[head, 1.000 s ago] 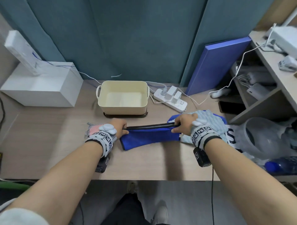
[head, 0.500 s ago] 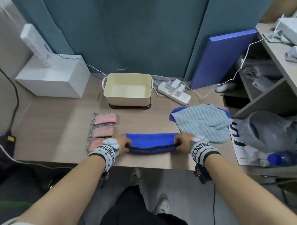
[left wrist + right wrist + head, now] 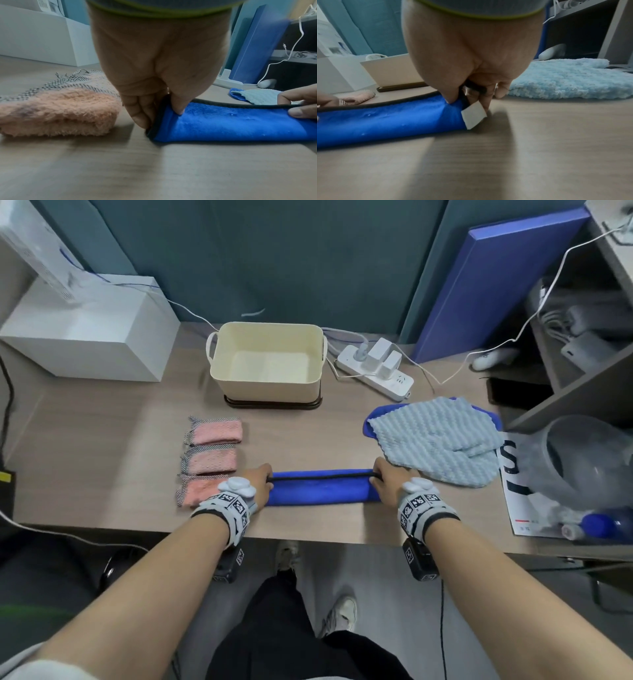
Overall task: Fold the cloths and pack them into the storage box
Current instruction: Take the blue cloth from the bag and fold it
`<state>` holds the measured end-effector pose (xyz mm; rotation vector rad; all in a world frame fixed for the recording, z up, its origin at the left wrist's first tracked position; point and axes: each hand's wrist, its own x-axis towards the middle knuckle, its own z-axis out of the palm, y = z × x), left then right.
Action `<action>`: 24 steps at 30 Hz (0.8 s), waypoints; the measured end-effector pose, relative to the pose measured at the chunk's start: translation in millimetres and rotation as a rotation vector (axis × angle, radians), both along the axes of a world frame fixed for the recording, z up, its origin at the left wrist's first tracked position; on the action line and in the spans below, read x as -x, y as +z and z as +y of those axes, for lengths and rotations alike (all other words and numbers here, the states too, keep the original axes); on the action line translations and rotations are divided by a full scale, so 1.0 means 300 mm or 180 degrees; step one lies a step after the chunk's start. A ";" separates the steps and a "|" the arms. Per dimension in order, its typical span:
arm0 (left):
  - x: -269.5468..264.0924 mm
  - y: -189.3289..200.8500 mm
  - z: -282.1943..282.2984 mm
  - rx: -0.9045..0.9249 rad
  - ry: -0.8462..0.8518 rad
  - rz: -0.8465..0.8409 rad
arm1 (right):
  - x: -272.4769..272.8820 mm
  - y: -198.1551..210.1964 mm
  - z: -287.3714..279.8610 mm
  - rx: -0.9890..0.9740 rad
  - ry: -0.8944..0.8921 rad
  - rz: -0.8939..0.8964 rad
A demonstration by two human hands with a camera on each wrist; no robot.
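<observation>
A blue cloth (image 3: 320,487) with a black hem lies folded into a long strip near the table's front edge. My left hand (image 3: 258,479) pinches its left end (image 3: 164,112). My right hand (image 3: 382,479) pinches its right end, where a white label (image 3: 473,117) sticks out. Three folded pink cloths (image 3: 212,455) lie in a column just left of my left hand. A light blue cloth (image 3: 435,440) lies spread over another blue one at the right. The cream storage box (image 3: 269,364) stands open at the back centre with nothing inside it.
A white box (image 3: 85,333) sits at the back left. Right of the storage box lies a power strip (image 3: 375,368) with chargers and cables. A blue board (image 3: 496,282) leans against the wall. A shelf unit (image 3: 582,392) and clear plastic items (image 3: 582,467) crowd the right side.
Both hands brought the far hem of the blue cloth toward me and laid it down, making a narrower strip near the front edge. The light blue cloth and pink cloths now show uncovered.
</observation>
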<state>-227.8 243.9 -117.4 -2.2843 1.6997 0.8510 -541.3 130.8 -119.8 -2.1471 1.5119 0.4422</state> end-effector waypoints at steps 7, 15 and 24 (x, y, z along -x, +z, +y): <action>-0.009 -0.018 -0.053 -0.0100 0.0147 0.0165 | -0.052 0.045 -0.015 0.0186 -0.0052 0.0229; 0.008 -0.012 -0.067 0.0504 -0.0180 -0.0722 | -0.086 0.014 -0.049 0.0427 -0.0139 0.0121; 0.192 -0.007 -0.086 0.0519 -0.0417 0.0815 | -0.274 0.068 0.027 0.0208 0.0714 -0.0856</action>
